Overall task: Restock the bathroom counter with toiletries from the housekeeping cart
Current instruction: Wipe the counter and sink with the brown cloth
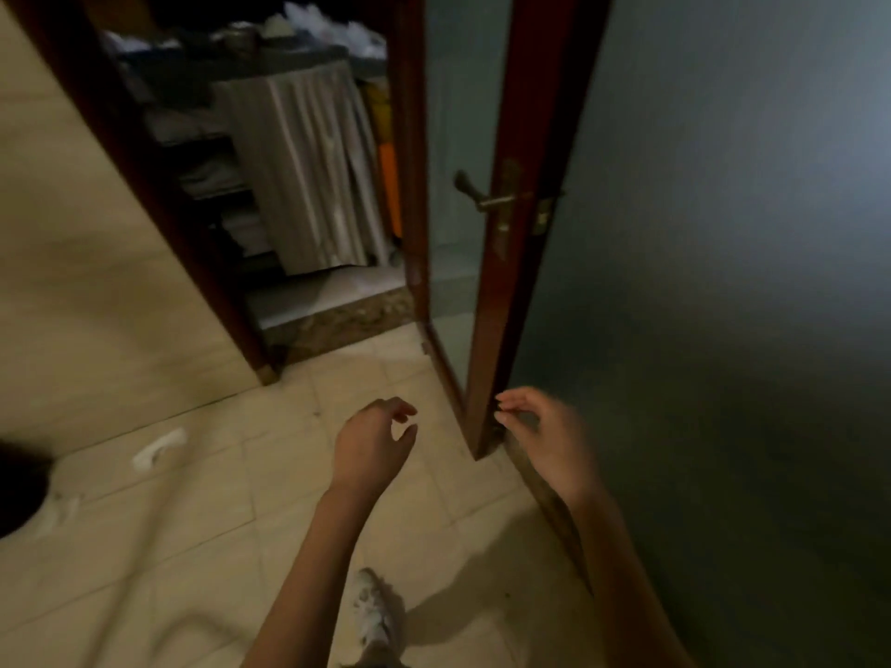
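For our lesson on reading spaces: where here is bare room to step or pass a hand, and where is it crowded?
Bare tiled floor lies between the door frame foot and the open door, just ahead of the left hand and right hand. More lies between the white scrap and the left arm. Beyond the threshold, the laden cart fills the doorway.

Bare left hand [371, 445] and right hand [545, 441], bare forearms, whitish sneaker [373, 614]
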Available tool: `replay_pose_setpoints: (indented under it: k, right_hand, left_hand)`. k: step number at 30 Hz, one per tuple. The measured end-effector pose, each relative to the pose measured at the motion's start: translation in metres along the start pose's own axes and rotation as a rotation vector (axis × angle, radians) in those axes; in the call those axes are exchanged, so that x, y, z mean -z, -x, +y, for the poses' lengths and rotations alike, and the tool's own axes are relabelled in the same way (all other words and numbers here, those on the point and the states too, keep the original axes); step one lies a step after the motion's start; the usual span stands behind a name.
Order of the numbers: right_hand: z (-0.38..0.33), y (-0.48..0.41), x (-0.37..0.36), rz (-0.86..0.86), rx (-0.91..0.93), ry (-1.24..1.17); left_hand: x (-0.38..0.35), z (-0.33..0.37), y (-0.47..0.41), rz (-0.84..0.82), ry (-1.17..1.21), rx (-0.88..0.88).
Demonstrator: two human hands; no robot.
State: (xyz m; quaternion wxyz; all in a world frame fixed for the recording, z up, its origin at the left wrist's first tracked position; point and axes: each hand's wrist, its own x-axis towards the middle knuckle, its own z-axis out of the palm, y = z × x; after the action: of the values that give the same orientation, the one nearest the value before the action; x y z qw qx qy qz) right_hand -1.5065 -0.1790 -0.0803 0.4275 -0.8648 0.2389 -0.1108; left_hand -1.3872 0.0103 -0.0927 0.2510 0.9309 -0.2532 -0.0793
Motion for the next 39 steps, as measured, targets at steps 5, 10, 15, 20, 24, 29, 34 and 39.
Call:
replay_pose_setpoints:
  k: [5,10,15,20,24,29,34,39]
  right_hand:
    - [-0.063,-0.094,-0.072,-0.136,0.176,0.281]
    - [-0.126,-0.181,-0.132,-0.263,0.31,0.498]
    - [-0.156,-0.24,-0.17,-0.326,0.321,0.548]
    - [-0.161,-0.308,-0.199,-0.376,0.297,0.554]
    - [-0.158,-0.377,-0.22,-0.422,0.283,0.544]
    - [-0.166,-0.484,-0.216,-0.431,0.269,0.518]
    - [-0.175,-0.597,-0.197,-0.337,0.279,0.431]
    - [-0.177,-0.669,-0.199,-0.348,0.268,0.464]
  left_hand:
    - [0.058,-0.073,-0.066,0.121,-0.04,0.086]
    - [0.103,-0.139,-0.133,-0.004,-0.178,0.092]
    - [0.121,-0.181,-0.189,-0.079,-0.23,0.066]
    - [0.122,-0.205,-0.248,-0.026,-0.214,0.116]
    - [0.119,-0.22,-0.309,-0.033,-0.221,0.173]
    - [0.13,-0.212,-0.414,-0.084,-0.25,0.217]
    - [0.147,-0.193,-0.526,-0.002,-0.235,0.242]
    - [0.141,-0.187,-0.59,-0.001,-0.18,0.24]
